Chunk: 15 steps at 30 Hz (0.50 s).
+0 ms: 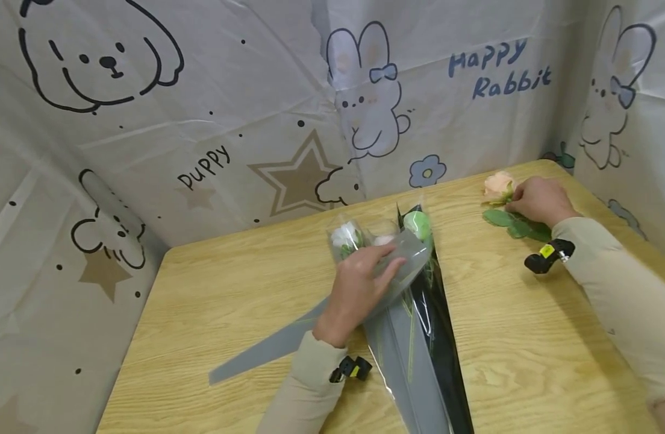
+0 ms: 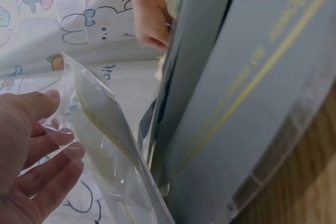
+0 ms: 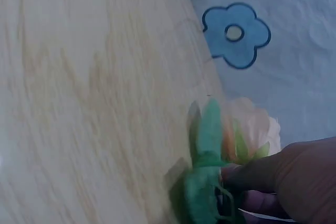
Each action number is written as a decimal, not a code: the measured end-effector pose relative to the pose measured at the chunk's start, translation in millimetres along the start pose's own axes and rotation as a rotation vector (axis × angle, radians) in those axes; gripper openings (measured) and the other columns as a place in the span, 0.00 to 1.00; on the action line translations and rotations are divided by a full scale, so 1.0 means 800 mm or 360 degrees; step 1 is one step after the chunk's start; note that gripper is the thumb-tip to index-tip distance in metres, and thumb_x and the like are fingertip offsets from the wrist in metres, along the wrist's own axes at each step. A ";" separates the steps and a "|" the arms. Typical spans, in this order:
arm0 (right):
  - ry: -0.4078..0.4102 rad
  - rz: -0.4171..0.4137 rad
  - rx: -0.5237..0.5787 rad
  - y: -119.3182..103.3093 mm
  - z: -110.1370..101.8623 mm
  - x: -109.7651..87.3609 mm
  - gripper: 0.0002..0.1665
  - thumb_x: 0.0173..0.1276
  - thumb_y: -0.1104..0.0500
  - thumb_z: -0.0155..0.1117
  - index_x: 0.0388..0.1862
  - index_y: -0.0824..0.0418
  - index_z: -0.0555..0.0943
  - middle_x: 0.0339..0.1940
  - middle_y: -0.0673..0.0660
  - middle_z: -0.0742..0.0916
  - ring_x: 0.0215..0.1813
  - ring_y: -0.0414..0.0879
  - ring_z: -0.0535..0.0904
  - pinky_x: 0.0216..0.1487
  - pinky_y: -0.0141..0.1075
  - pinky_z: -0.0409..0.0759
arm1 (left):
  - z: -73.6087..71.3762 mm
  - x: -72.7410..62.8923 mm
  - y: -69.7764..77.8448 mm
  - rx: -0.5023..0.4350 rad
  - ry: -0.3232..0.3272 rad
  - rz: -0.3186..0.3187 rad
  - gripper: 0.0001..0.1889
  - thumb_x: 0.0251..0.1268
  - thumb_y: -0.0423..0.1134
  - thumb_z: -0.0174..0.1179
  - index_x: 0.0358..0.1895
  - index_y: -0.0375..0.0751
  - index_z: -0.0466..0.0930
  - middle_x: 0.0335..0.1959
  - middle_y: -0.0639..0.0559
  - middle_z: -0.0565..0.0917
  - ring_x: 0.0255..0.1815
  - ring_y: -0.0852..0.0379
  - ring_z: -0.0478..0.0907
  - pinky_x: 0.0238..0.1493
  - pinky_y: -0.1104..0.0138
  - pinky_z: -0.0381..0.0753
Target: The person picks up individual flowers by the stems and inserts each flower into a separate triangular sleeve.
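Out at the right, my right hand (image 1: 544, 200) pinches a peach artificial rose (image 1: 498, 187) just below its bloom. Green leaves (image 1: 518, 224) spread under those fingers, and the right wrist view shows the bloom (image 3: 252, 129) close to the thumb. My left hand (image 1: 359, 289) holds a grey and clear plastic flower sleeve (image 1: 405, 265) near its wide mouth. In the left wrist view the thumb and fingers (image 2: 50, 153) lie at the sleeve's clear edge (image 2: 97, 124). The sleeve's narrow end reaches down to the left.
Beneath the held sleeve lie wrapped flowers: a white one (image 1: 346, 236) and a green one (image 1: 417, 224), in grey (image 1: 405, 374) and black (image 1: 446, 361) sleeves. A wooden table (image 1: 246, 289) carries everything. Printed cloth (image 1: 246, 120) hangs behind and at both sides.
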State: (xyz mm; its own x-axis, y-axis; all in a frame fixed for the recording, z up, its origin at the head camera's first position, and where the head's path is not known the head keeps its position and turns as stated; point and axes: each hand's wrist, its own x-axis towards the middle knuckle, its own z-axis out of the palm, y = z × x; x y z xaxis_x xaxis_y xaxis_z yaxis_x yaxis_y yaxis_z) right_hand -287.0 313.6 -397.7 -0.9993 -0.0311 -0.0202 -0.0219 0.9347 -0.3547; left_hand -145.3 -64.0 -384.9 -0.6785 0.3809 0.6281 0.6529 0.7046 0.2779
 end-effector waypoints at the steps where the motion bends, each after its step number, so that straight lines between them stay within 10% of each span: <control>1: -0.0011 -0.0021 0.0000 -0.004 -0.003 -0.002 0.20 0.68 0.55 0.69 0.45 0.73 0.85 0.40 0.70 0.88 0.38 0.59 0.76 0.37 0.43 0.68 | 0.000 0.000 0.000 0.0002 0.0003 0.0003 0.15 0.70 0.45 0.68 0.51 0.40 0.88 0.47 0.47 0.93 0.47 0.54 0.91 0.52 0.66 0.90; 15: 0.0281 -0.0233 0.0030 -0.078 -0.056 -0.032 0.16 0.70 0.58 0.66 0.46 0.71 0.88 0.41 0.71 0.91 0.35 0.58 0.82 0.36 0.46 0.76 | -0.001 0.000 -0.001 0.0005 -0.0007 -0.0034 0.16 0.70 0.46 0.67 0.52 0.39 0.88 0.47 0.45 0.92 0.47 0.51 0.91 0.51 0.65 0.90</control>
State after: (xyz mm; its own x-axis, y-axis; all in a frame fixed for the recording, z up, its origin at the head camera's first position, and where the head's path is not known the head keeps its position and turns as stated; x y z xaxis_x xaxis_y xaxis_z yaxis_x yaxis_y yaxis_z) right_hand -261.2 272.3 -333.0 -0.9753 -0.1020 0.1962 -0.1683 0.9180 -0.3591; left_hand -145.8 -65.4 -384.3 -0.6940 0.3683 0.6187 0.6370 0.7146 0.2891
